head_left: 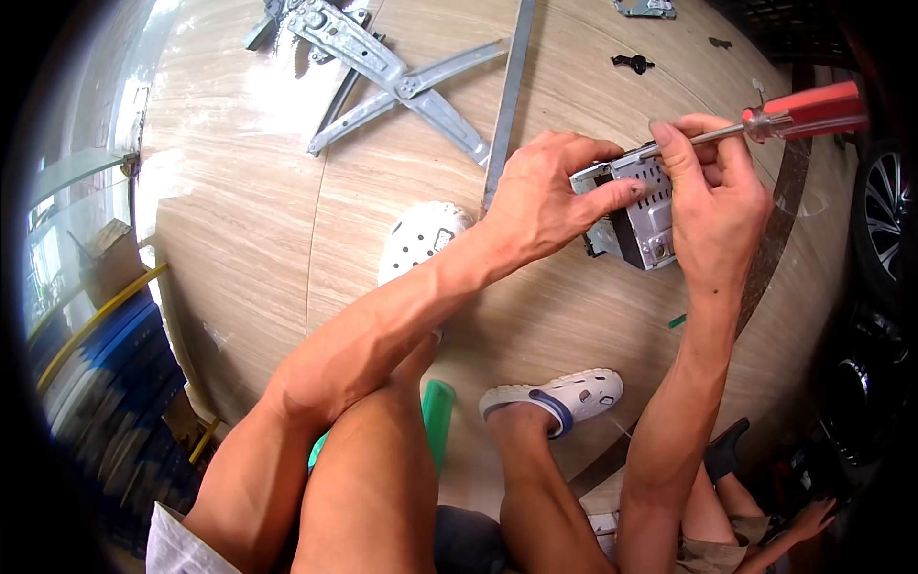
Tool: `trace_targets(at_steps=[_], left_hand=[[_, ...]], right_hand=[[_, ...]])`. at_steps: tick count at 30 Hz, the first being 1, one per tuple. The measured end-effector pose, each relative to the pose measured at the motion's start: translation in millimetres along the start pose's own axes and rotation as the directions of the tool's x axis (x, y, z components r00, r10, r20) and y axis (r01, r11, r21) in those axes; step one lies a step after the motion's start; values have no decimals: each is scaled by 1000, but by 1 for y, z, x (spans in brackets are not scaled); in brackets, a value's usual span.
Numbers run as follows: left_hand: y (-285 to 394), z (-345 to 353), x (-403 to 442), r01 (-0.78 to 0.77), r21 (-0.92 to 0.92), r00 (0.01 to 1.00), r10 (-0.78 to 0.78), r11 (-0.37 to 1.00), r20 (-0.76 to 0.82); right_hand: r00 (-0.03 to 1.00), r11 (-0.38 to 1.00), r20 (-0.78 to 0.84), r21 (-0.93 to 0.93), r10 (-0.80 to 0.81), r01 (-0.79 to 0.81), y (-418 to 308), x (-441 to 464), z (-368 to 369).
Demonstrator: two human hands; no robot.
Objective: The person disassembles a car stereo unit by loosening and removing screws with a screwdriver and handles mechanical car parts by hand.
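Observation:
My left hand (559, 187) grips a metal box (653, 222) with slotted vents, its thumb pressed on the near face and its fingers at the top edge. A screwdriver (808, 110) with a clear red handle is held in my right hand (717, 177) between thumb and fingers. The handle points right, and the shaft runs leftward along the box's upper edge. Whether the tip touches a screw cannot be seen, as it lies among the fingers and the edge of the box.
On the tiled floor lie a scissor-type metal mechanism (406, 86), a long flat bar (512, 91), a small black part (633, 64) and a metal piece (645, 9). White clogs (579, 390) are on my feet. Another person's hand (813, 518) shows at lower right, below a wheel (885, 210).

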State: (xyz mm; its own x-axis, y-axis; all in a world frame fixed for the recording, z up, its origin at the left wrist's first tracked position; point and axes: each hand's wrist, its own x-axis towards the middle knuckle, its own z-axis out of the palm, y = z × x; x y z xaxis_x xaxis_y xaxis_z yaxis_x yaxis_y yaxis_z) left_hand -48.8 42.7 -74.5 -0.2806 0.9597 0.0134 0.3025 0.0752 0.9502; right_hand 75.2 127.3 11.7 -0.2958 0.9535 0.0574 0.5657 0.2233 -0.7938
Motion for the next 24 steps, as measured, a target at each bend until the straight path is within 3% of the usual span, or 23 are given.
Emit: trace_targets(at_steps=[2, 5, 9, 14, 16, 18, 19, 21, 24], left_hand=[[-4, -2, -1, -39, -23, 999, 38, 999, -29], [3, -14, 4, 5, -183, 994, -25, 983, -105], [39, -30, 38, -267, -239, 940, 197, 934, -279], [83, -35, 69, -417, -185, 898, 372, 890, -237], [93, -29, 75, -438, -166, 891, 401, 884, -214], [100, -26, 80, -445, -160, 889, 413, 881, -197], [102, -26, 81, -445, -159, 890, 414, 882, -191], [104, -26, 81, -443, -157, 891, 416, 882, -179], [107, -22, 82, -455, -156, 885, 427, 877, -183]], right_hand=[[998, 999, 28, -3, -51, 51, 12, -2, 2], [996, 998, 61, 4, -60, 60, 15, -3, 3], [998, 997, 27, 57, -60, 58, 18, -4, 6], [938, 907, 58, -239, -342, 346, 28, 2, -3], [935, 920, 52, -163, -352, 355, 35, 5, -2], [966, 966, 76, -62, -247, 252, 23, 4, -9], [984, 990, 110, -5, -137, 139, -17, 3, -18], [992, 1000, 127, -25, 14, -11, -30, 3, -19], [994, 989, 110, -150, 3, 14, 1, 2, -11]])
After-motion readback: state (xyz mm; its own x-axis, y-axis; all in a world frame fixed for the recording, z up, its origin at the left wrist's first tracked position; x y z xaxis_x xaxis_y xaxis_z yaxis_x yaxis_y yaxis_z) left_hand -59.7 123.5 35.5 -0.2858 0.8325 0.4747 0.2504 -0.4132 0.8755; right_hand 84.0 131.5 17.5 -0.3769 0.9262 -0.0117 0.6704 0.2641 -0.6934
